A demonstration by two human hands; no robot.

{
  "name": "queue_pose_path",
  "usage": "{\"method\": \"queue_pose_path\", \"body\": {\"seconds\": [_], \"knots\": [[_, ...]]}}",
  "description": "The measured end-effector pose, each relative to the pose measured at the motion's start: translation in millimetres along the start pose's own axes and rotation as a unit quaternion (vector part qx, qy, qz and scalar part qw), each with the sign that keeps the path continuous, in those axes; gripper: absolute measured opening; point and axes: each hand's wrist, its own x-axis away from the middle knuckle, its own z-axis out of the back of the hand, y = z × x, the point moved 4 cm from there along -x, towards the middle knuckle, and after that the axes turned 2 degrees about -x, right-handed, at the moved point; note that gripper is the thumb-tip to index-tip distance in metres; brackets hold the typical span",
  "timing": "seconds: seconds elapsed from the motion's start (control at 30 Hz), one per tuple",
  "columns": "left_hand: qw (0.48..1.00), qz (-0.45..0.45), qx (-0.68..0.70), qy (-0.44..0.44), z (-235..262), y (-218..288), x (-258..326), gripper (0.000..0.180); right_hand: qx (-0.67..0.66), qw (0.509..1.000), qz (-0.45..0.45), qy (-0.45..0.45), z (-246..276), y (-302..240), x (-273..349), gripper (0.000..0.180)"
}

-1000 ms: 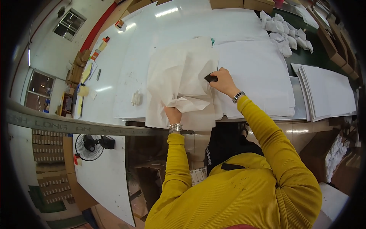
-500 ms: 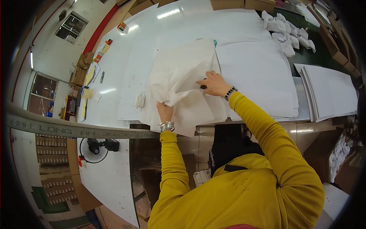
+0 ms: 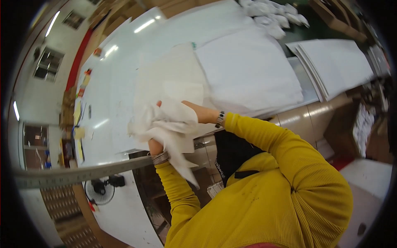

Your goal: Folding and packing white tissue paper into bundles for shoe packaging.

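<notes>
Left hand [image 3: 156,146] and right hand [image 3: 182,108] both grip bunched white fabric [image 3: 167,124], which hides the fingers. Flat sheets [image 3: 248,70] lie beyond; metal ruler [image 3: 78,175] sits left.

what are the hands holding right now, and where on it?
Both hands grip one bunched white fabric piece: the left hand from below at its lower edge, the right hand mostly hidden in the upper folds. The exact finger hold is hidden.

Bunched white cloth [image 3: 169,124] is covering both hands at the table edge [image 3: 124,163]; flat white sheet stack [image 3: 248,70] is lying alongside, glossy tabletop [image 3: 107,95] extending open leftward.
</notes>
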Motion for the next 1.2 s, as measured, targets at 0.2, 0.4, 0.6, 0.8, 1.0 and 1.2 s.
{"method": "queue_pose_path", "body": {"seconds": [0.2,0.4,0.6,0.8,1.0,1.2], "knots": [[0.971,0.023,0.236,0.009,-65,35,-16,0.034,0.106,0.986,-0.044,0.118,105,-14,50,0.028],[0.942,-0.019,0.327,0.079,-102,50,-56,0.024,0.313,0.899,-0.203,0.23,227,-31,174,0.034],[0.98,-0.199,-0.016,0.013,-220,118,-130,0.038,-0.341,0.86,-0.123,0.359,222,-12,208,0.035],[0.892,-0.181,-0.328,-0.253,-310,56,-95,0.057,0.026,0.879,-0.273,0.39,240,35,221,0.041],[0.926,-0.069,-0.258,-0.268,-307,79,-98,0.113,0.232,0.913,-0.283,0.179,242,29,215,0.042],[0.928,0.036,-0.289,-0.232,-296,65,-112,0.118,0.058,0.899,-0.251,0.353,285,-15,235,0.037]]}}
